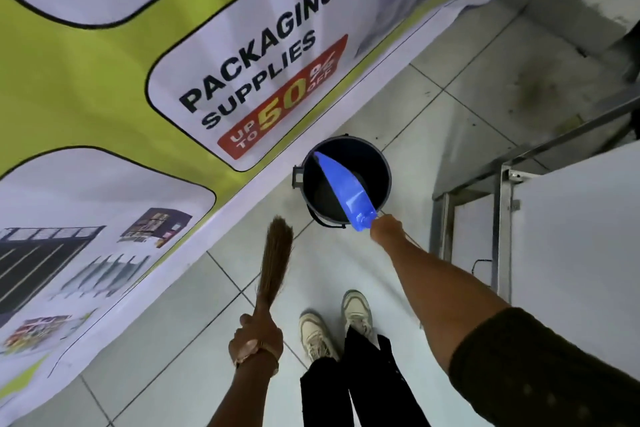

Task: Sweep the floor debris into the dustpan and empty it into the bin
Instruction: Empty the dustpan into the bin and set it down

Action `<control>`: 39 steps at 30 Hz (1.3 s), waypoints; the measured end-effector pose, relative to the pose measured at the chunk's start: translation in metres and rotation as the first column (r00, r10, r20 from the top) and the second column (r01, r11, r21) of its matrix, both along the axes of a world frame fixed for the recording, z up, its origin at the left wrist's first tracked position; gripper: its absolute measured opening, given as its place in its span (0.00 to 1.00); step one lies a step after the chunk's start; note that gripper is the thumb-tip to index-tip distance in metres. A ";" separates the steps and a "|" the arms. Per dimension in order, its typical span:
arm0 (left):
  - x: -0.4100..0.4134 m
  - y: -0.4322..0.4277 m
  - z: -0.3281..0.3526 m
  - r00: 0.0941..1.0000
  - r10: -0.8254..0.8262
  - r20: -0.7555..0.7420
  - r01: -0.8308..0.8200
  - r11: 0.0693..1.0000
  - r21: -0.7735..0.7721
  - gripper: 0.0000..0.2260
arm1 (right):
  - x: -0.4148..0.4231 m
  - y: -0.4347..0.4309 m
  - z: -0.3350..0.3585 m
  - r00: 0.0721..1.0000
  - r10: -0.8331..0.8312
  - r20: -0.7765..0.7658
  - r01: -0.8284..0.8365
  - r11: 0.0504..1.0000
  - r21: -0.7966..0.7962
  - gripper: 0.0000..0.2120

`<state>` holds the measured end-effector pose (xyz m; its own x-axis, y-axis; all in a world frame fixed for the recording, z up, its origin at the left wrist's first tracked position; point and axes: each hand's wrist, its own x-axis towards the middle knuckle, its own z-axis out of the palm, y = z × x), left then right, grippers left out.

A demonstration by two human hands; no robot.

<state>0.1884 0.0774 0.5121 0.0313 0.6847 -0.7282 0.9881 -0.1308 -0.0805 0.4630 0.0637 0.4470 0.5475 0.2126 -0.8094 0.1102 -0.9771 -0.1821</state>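
A dark round bin (380, 166) stands on the white tiled floor beside a banner. My right hand (386, 226) grips the handle end of a blue dustpan (343, 189), which is tilted on edge with its mouth down inside the bin. My left hand (256, 334) is closed around the neck of a brown straw broom (275, 258), bristles pointing up and away from me, held off the floor. No debris shows on the tiles near my feet.
A large printed banner (138, 97) covers the left side down to the floor. A metal frame with white panels (502, 218) stands at the right. My two shoes (332, 326) are on the tiles below the bin. A stained patch lies at the far right.
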 end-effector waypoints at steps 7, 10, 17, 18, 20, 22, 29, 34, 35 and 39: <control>0.002 0.004 -0.009 1.000 0.021 -0.007 -0.020 1.000 0.018 0.34 | -0.012 -0.015 -0.012 0.979 -0.190 -0.077 0.196 0.977 0.080 0.19; -0.001 -0.004 -0.011 0.998 0.055 0.004 -0.055 0.998 0.021 0.33 | -0.022 -0.025 -0.012 0.948 -0.313 -0.053 0.317 0.942 0.107 0.19; -0.038 -0.029 -0.026 0.980 0.181 0.087 -0.184 0.983 0.021 0.31 | -0.068 -0.060 -0.003 0.980 -0.149 0.136 0.103 0.949 0.297 0.18; -0.045 -0.034 -0.029 0.974 0.204 0.096 -0.208 0.978 0.024 0.31 | -0.076 -0.071 -0.004 0.978 -0.133 0.163 0.077 0.948 0.310 0.16; -0.066 -0.047 -0.035 0.955 0.276 0.113 -0.280 0.960 0.025 0.29 | -0.101 -0.097 -0.005 0.971 -0.035 0.236 -0.052 0.936 0.349 0.16; -0.087 -0.056 -0.040 0.932 0.338 0.130 -0.343 0.939 0.017 0.22 | -0.126 -0.127 -0.008 0.949 0.082 0.306 -0.193 0.916 0.352 0.19; -0.181 -0.088 -0.083 0.915 0.395 0.081 -0.395 0.918 -0.025 0.13 | -0.215 -0.180 -0.047 0.946 0.264 0.190 -0.311 0.903 0.295 0.22; -0.226 -0.092 -0.166 0.911 0.412 0.033 -0.406 0.907 -0.112 0.16 | -0.241 -0.167 -0.120 0.967 0.228 0.117 -0.250 0.940 0.234 0.20; -0.229 -0.091 -0.188 0.908 0.417 0.029 -0.411 0.903 -0.126 0.17 | -0.243 -0.163 -0.143 0.968 0.221 0.115 -0.243 0.941 0.234 0.21; -0.223 -0.081 -0.285 0.929 0.370 0.002 -0.363 0.911 -0.196 0.25 | -0.239 -0.149 -0.237 0.973 0.202 0.113 -0.222 0.951 0.216 0.27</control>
